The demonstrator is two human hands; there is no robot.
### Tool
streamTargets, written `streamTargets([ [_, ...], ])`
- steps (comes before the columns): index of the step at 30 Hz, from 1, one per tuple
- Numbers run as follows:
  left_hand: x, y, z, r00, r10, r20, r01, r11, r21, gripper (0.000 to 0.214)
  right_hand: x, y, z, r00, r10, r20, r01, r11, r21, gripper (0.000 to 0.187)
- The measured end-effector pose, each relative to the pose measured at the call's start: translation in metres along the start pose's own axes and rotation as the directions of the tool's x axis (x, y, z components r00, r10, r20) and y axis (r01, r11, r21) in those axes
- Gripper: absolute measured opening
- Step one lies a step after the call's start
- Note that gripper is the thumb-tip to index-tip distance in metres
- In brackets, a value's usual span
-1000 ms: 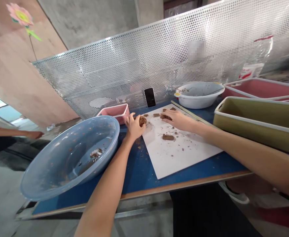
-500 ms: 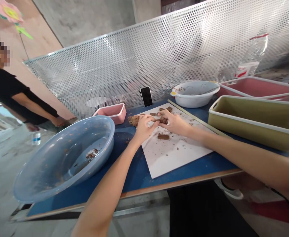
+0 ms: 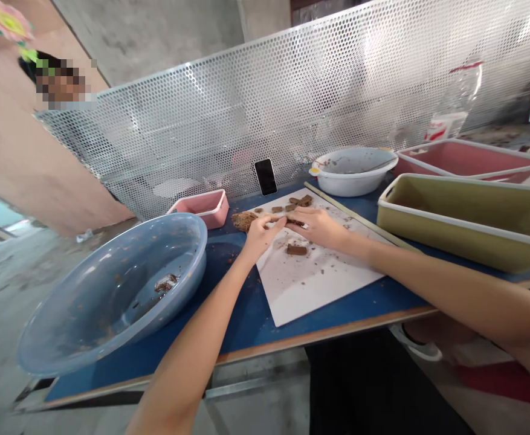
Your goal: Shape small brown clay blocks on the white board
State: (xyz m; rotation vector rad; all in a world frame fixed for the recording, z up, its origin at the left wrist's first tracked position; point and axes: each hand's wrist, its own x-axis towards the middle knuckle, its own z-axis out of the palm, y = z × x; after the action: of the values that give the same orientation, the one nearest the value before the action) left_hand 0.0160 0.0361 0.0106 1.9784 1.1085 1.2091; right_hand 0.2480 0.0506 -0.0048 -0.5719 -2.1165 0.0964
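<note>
We find the left hand point(image 3: 259, 232) and right hand point(image 3: 319, 227) meeting over the far left part of the white board point(image 3: 323, 284), the fingers of both curled and pinched onto one small brown piece point(image 3: 293, 223) held between them. A second brown block point(image 3: 296, 249) lies on the board just in front of the hands, and a crumbly brown lump point(image 3: 244, 220) sits at the board's left edge. We note a blue basin point(image 3: 65, 326) to the left, a pink tray point(image 3: 201, 206) and a phone point(image 3: 265, 176) behind, and an olive tray point(image 3: 464, 241) to the right.
</note>
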Motion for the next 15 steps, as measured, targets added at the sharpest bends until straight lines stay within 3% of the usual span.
streamTargets([
  [4,0.0006,0.0002,-0.0005,0.999,-0.023,0.023,0.023,0.999,-0.025,0.066,0.0,-0.0026,-0.002,0.999,0.02,0.039,-0.019,1.0,-0.023,0.023],
  [9,0.0022,-0.0011,-0.0019,0.999,0.022,0.034,-0.023,1.0,0.017,0.063,0.0002,-0.0055,-0.005,0.992,0.09,0.09,-0.089,0.996,-0.018,0.029],
  [15,0.0023,0.0004,-0.0018,1.0,0.02,0.008,-0.02,1.0,0.001,0.06,0.0017,-0.0076,-0.0057,0.991,0.132,0.023,-0.133,0.99,0.037,0.032],
])
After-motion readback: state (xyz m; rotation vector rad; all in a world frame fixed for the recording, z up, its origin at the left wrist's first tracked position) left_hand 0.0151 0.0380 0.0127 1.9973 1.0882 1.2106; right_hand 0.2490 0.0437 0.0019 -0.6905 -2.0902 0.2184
